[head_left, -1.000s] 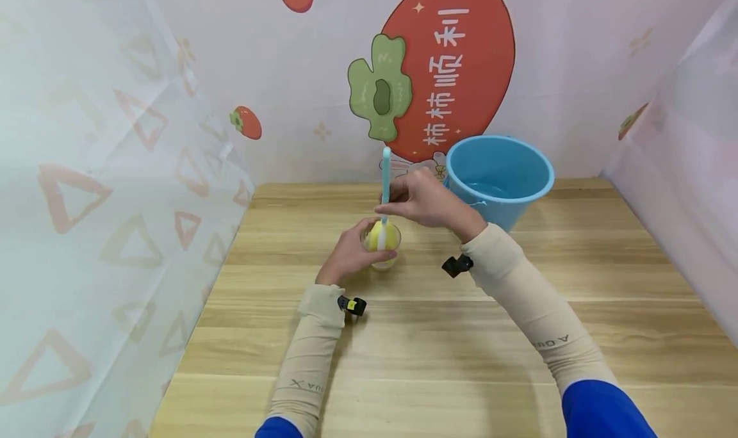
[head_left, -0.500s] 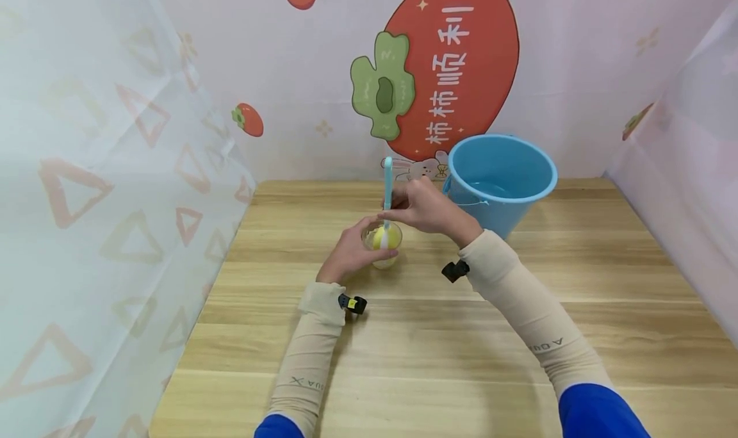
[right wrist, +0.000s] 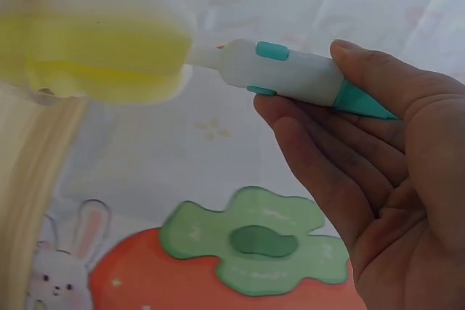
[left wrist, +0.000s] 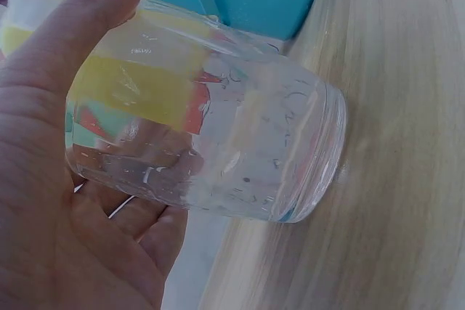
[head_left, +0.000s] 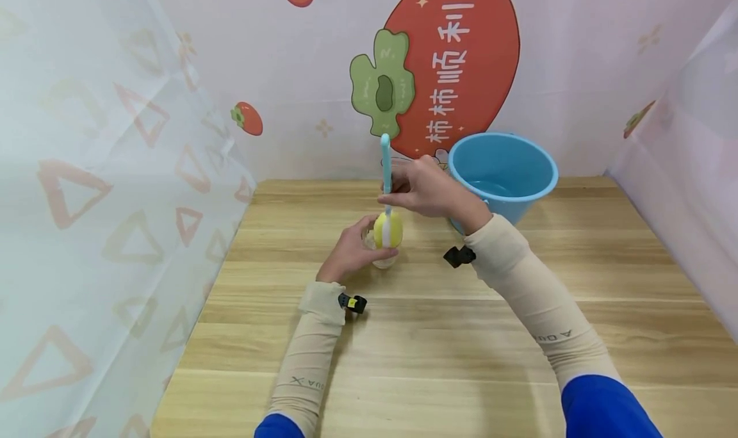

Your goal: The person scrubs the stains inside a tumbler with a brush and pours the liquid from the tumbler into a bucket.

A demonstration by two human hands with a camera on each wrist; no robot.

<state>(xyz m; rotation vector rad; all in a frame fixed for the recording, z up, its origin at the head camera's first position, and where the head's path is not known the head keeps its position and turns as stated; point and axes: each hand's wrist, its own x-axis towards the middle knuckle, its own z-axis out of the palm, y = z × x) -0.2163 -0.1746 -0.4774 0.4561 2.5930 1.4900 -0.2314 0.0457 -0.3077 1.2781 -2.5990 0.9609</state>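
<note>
The wooden table [head_left: 450, 348] fills the lower frame, and the blue bucket [head_left: 501, 198] stands at upper right. Near the centre my left hand [head_left: 350, 253] grips the clear glass [left wrist: 240, 128], thumb on one side, fingers on the other — firm but not squeezing is best, I judge. Just above, my right hand [head_left: 425, 185] pinches the brush [head_left: 385, 162] by its handle [right wrist: 305, 78], upright in the head view. Its yellow-and-white sponge [head_left: 388, 231] is at the glass's mouth — how deep, I cannot tell. To work it well, I should line the handle up with the glass, then push and turn gently.
</note>
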